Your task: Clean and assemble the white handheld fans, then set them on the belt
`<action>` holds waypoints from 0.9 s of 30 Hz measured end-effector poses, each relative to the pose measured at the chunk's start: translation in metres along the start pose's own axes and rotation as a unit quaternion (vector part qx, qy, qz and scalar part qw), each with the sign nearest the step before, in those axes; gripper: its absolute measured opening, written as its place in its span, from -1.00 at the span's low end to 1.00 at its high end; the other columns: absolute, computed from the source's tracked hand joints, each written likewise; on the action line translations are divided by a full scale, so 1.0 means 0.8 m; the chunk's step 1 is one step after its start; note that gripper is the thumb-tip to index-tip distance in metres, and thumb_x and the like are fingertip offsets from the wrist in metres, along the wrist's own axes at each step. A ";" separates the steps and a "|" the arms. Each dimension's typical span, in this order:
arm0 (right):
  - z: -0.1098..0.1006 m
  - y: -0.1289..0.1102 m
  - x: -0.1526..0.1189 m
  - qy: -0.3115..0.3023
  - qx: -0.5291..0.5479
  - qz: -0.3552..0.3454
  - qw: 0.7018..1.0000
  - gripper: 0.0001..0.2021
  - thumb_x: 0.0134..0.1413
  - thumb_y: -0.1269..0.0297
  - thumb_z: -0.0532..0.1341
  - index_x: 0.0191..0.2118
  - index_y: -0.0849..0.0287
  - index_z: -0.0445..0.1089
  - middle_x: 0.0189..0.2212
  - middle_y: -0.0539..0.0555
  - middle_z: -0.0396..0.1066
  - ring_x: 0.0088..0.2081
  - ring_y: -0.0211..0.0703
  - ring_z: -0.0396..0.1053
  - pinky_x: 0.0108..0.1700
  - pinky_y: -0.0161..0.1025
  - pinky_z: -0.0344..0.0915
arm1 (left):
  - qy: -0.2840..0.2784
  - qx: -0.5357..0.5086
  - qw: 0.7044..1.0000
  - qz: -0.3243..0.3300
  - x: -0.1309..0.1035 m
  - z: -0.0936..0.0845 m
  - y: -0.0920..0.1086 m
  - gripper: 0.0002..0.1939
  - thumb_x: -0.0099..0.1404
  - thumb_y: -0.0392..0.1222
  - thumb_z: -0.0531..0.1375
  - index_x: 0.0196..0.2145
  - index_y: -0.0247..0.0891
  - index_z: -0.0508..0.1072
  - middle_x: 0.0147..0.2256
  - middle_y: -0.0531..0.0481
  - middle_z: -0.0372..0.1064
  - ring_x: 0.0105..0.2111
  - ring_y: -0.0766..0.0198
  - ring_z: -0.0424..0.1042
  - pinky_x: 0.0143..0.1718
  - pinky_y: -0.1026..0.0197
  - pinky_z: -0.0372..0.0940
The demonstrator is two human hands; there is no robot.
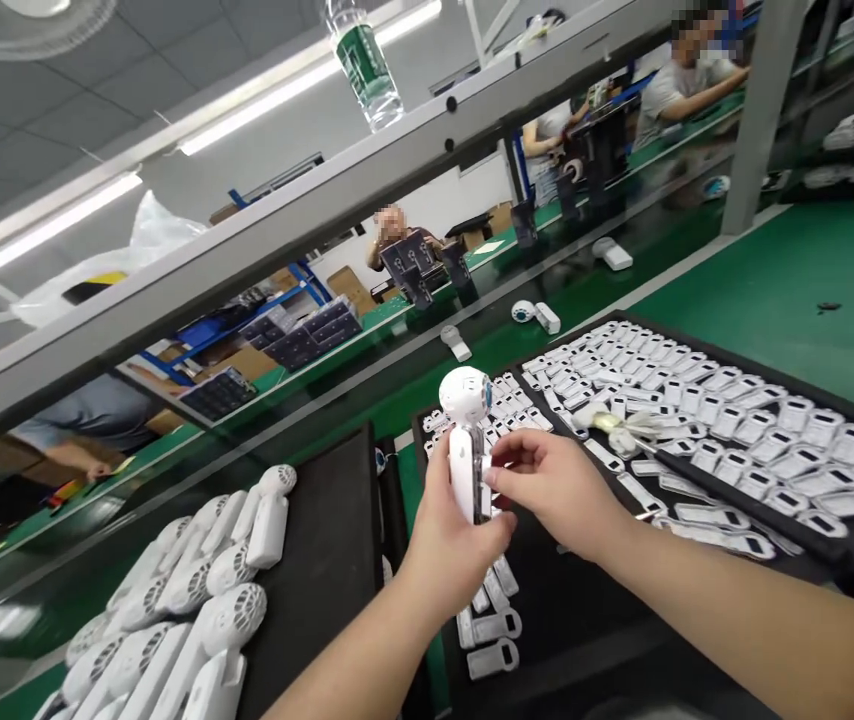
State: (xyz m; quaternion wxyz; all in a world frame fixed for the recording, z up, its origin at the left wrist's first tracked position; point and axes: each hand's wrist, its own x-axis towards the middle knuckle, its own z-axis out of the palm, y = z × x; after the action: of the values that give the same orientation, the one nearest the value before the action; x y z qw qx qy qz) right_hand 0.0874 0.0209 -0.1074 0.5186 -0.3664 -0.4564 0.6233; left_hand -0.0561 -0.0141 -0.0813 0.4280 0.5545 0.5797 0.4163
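White handheld fan (463, 455): it is in front of the person, between the two hands, with its round head at the top and its handle pointing down. One side of the handle shows dark inner parts.
Left hand (443, 540): it is closed around the lower handle and holds the fan, fingers on one side and thumb on the other.
Right hand (558, 490): its thumb and forefinger are nearly together, at the dark side of the handle. Whether they grip a small white part there, I cannot tell.
Left tray (333, 530): black, with rows of white fans (172, 580) lying along its far-left part.
Right tray (764, 375): black, covered by many flat white panels (731, 420), each with a dark window near one end.
Near tray (607, 610): also black, below the hands; some panels lie along its left side, others lie loosely on its right.
Pale bundle (622, 435): it lies among the panels, right of the hands.
Bottle (365, 65): clear, with green label, standing on the grey beam (367, 175).
Background: several other people sit at green benches beyond the beam.
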 end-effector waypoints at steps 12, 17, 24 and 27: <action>0.006 0.024 0.002 0.034 -0.070 0.033 0.996 -0.71 -0.26 0.14 0.42 -0.35 0.16 0.50 -0.44 0.06 0.53 -0.37 -0.08 0.48 -0.32 -0.18 0.45 | 0.009 0.058 0.998 -0.012 -0.004 -0.006 -0.038 -0.03 0.13 -0.30 0.32 0.40 0.00 -0.01 0.28 -0.15 0.21 0.25 -0.12 0.25 0.19 -0.06 0.24; 0.003 0.026 0.000 0.045 -0.063 0.038 0.996 -0.69 -0.29 0.12 0.45 -0.37 0.15 0.49 -0.48 0.04 0.52 -0.42 -0.09 0.48 -0.34 -0.18 0.45 | 0.003 0.037 0.999 0.008 -0.002 -0.004 -0.042 -0.07 0.12 -0.34 0.30 0.38 -0.06 0.05 0.25 -0.17 0.25 0.26 -0.12 0.24 0.24 -0.07 0.19; 0.001 0.042 -0.002 0.020 -0.084 0.026 0.996 -0.64 -0.19 0.06 0.44 -0.27 0.17 0.52 -0.32 0.12 0.55 -0.31 -0.04 0.51 -0.20 -0.11 0.50 | -0.008 0.029 1.000 0.002 0.001 0.000 -0.050 -0.11 0.11 -0.34 0.29 0.35 -0.08 0.08 0.18 -0.12 0.32 0.19 -0.06 0.31 0.16 0.02 0.26; -0.022 0.032 -0.003 -0.034 -0.211 -0.033 0.976 -0.56 -0.04 0.03 0.34 -0.05 0.13 0.49 -0.02 0.19 0.48 -0.16 -0.01 0.50 -0.12 -0.09 0.49 | -0.014 -0.039 0.999 -0.017 0.005 0.000 -0.051 -0.16 0.07 -0.35 0.28 0.29 -0.07 0.17 0.01 -0.08 0.43 -0.04 0.04 0.44 -0.06 0.09 0.38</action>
State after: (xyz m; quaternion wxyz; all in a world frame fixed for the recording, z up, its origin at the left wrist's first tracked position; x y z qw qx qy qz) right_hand 0.0961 0.0205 -0.1371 0.4341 -0.4309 -0.6064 0.5081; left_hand -0.0678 -0.0117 -0.1203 0.4645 0.5334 0.5658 0.4237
